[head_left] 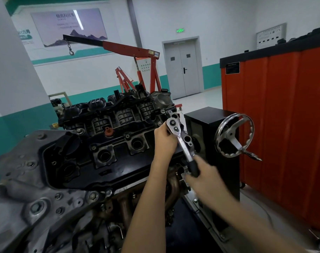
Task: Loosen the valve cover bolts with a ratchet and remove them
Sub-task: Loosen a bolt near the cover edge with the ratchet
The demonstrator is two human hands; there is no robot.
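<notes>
The black valve cover (86,157) lies on top of the engine in the middle of the view, with bolts along its rim such as one (94,148) near a plug well. A chrome ratchet (181,137) stands at the cover's right end, its round head uppermost. My left hand (163,141) holds the ratchet just under the head, fingers curled around it. My right hand (203,175) grips the ratchet's black handle lower down. The socket and the bolt beneath the head are hidden.
A chrome handwheel (235,136) on the black engine stand (210,128) sits just right of the ratchet. An orange tool cabinet (283,115) fills the right side. A red engine hoist (130,52) stands behind the engine. The grey timing cover (27,198) is at lower left.
</notes>
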